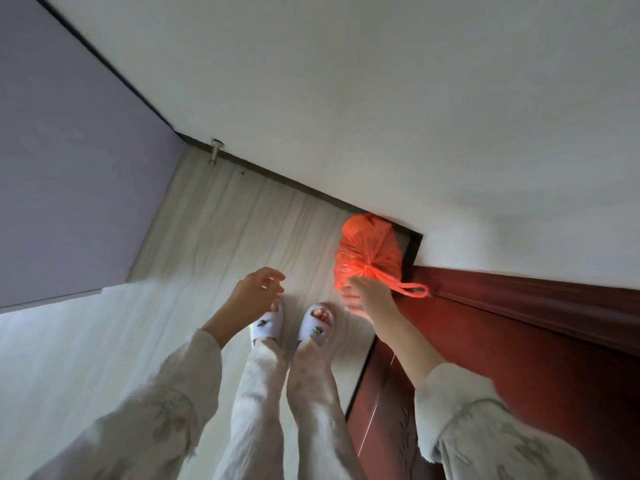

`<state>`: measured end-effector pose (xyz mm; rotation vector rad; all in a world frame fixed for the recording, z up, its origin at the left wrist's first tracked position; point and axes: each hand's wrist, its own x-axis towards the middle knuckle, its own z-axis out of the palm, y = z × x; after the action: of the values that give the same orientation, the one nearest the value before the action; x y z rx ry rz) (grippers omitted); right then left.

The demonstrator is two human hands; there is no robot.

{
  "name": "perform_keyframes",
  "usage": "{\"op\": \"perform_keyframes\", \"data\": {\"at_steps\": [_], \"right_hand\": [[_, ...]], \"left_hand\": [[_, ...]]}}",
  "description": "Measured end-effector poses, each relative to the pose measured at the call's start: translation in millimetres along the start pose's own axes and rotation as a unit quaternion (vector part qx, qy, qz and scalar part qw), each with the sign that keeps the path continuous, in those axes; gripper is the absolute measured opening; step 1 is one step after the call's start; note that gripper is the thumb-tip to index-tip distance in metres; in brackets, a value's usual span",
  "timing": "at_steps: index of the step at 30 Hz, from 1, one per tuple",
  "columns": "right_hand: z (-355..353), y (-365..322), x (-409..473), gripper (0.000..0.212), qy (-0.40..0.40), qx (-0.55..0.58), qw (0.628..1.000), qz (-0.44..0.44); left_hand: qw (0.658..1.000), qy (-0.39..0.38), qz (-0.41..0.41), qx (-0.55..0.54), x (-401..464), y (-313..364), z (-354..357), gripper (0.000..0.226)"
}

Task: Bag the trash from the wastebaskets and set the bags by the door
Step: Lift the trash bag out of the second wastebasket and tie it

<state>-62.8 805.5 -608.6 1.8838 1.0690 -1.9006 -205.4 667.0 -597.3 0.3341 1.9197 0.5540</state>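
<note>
A tied orange trash bag [369, 249] sits on the pale floor in the corner where the white wall meets the red-brown door [526, 344]. Its handle loop [414, 291] trails to the right along the door's foot. My right hand [367, 296] is just in front of the bag's knotted neck with its fingers spread loosely, and it does not grip the bag. My left hand [256, 294] hovers over the floor to the left, apart from the bag. Its fingers are loosely curled and hold nothing.
My feet in white slippers [292, 323] stand on the pale floor [225, 230] just in front of the bag. A metal door stopper [215, 152] sticks out at the wall's base. A grey-violet panel [69, 174] fills the left side.
</note>
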Motion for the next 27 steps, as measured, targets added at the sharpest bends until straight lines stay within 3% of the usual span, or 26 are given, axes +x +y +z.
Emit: {"op": "perform_keyframes", "data": {"at_steps": [6,11,20,27], "right_hand": [[87.4,-13.2,-146.1,0.017,-0.084,-0.091,0.988,-0.095],[178.1,7.2,-233.3,0.02,-0.149,-0.238,0.945,-0.166],[399.4,102.5,-351.8,0.023,-0.252,-0.447,0.827,-0.229],[589.4,173.4,-436.3,0.024,-0.365,-0.531,0.726,-0.239]], "left_hand": [[0.99,0.076,-0.004,-0.119,-137.2,-34.3,-66.2,0.021],[0.961,0.177,0.003,-0.214,-236.5,-104.7,-119.4,0.024],[0.863,0.345,-0.013,-0.368,-413.8,-299.9,-219.3,0.016],[0.748,0.497,-0.048,-0.438,-518.1,-438.5,-310.5,0.018]]}}
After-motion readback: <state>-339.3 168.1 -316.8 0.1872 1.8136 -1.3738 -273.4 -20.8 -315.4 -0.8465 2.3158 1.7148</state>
